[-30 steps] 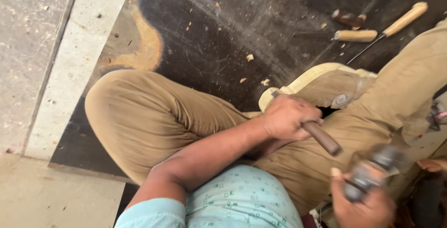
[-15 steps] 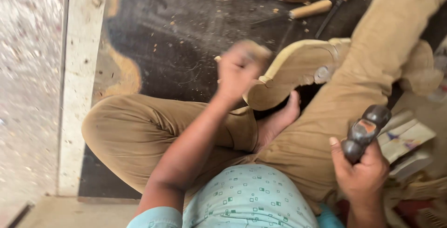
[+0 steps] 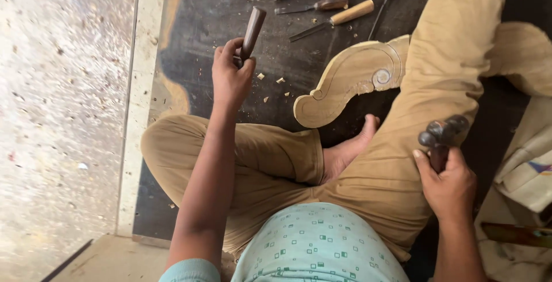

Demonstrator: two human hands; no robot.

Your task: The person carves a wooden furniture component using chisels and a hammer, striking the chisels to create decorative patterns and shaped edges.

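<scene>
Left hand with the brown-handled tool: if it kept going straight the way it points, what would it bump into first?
Probably nothing near: beyond the left hand and its dark wooden-handled tool lies only bare dark floor mat, though depth is unclear.

Tan trousers (image 3: 402, 161), pale green shirt (image 3: 316, 242) with small square pattern.

carved wood scroll (image 3: 356, 77), spare chisels (image 3: 333, 17) w/ wooden handles, dark floor mat (image 3: 195, 46)

landmark: carved wooden scroll (image 3: 356, 80) on floor, partly under person's leg | chisels (image 3: 333, 14) behind it | wood chips (image 3: 270, 80) just left | left hand (image 3: 230, 77) further left | right hand (image 3: 448, 184) nearer, right
</scene>
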